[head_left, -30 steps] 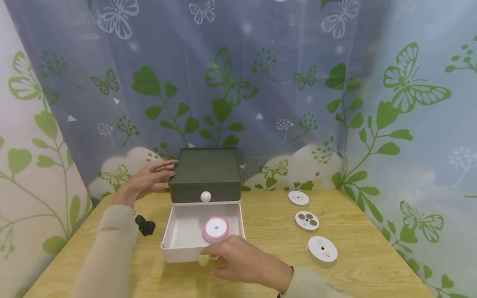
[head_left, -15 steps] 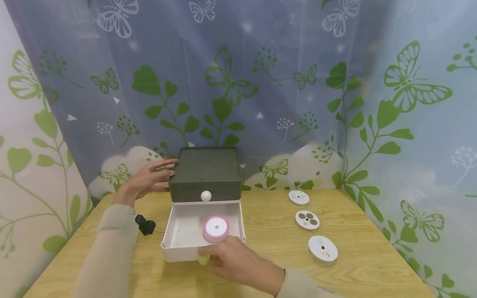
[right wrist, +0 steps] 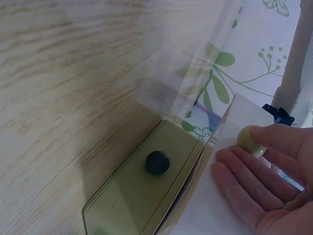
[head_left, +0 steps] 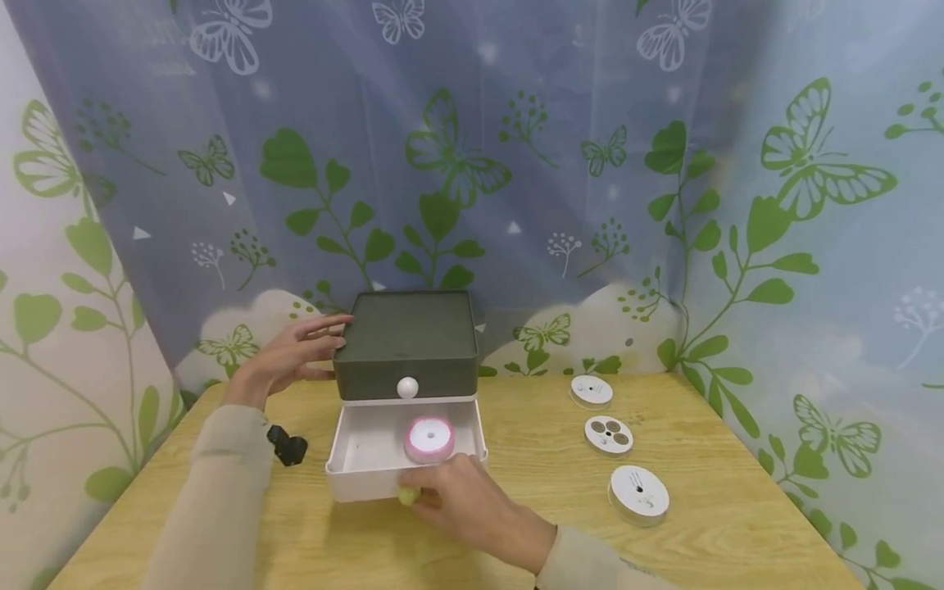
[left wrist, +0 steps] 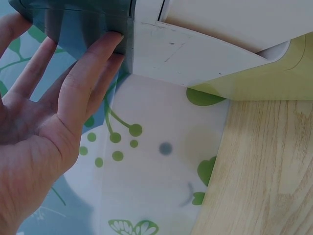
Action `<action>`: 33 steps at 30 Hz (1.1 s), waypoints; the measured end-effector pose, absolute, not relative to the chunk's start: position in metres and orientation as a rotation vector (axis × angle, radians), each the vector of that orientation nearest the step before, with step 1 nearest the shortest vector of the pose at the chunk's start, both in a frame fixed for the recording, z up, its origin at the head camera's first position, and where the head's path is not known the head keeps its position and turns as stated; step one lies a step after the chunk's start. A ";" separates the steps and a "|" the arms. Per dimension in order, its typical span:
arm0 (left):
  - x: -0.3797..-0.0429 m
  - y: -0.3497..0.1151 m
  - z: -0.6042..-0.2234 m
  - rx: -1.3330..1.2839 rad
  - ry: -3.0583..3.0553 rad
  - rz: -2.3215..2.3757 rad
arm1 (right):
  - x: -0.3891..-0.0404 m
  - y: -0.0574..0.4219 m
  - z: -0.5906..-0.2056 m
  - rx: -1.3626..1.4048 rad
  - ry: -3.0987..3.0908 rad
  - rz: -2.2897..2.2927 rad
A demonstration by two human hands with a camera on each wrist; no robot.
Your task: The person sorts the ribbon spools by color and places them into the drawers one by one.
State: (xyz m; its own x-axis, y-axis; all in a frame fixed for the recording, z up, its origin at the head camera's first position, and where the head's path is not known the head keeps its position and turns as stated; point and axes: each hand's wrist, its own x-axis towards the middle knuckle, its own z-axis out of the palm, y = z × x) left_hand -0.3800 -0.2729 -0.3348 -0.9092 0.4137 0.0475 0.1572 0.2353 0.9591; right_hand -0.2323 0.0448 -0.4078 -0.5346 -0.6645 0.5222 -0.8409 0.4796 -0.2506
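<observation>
A small desktop drawer cabinet [head_left: 413, 328] has a dark green top section with a white knob [head_left: 408, 388]. Below it, the white drawer [head_left: 365, 485] is pulled part way out. Inside lies a pink-edged spool [head_left: 430, 440] with a white face, flat near the right side. My right hand [head_left: 475, 504] pinches the drawer's yellow-green knob [right wrist: 250, 141] between thumb and fingers. With extended fingers, my left hand [head_left: 288, 358] touches the left side of the dark top section; its fingertips [left wrist: 113, 39] press there in the left wrist view.
Three white spools, one far [head_left: 591, 392], one middle [head_left: 609, 435] and one near [head_left: 638, 494], lie on the wooden table at right. A small black object [head_left: 288, 447] sits left of the drawer. Beneath the drawer, a yellow-green front [right wrist: 132, 196] carries a dark knob [right wrist: 157, 162].
The white drawer has slid some way inward, toward the cabinet, carrying the pink-edged spool. My right hand has moved with the knob. The left hand has stayed in place.
</observation>
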 end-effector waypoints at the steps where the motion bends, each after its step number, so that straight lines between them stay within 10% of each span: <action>1: -0.380 -0.273 -0.335 0.540 2.289 1.737 | -0.233 0.044 -0.408 1.259 -2.373 0.698; 33: -0.380 -0.273 -0.335 0.526 2.276 1.747 | -0.277 0.037 -0.405 1.188 -2.497 0.747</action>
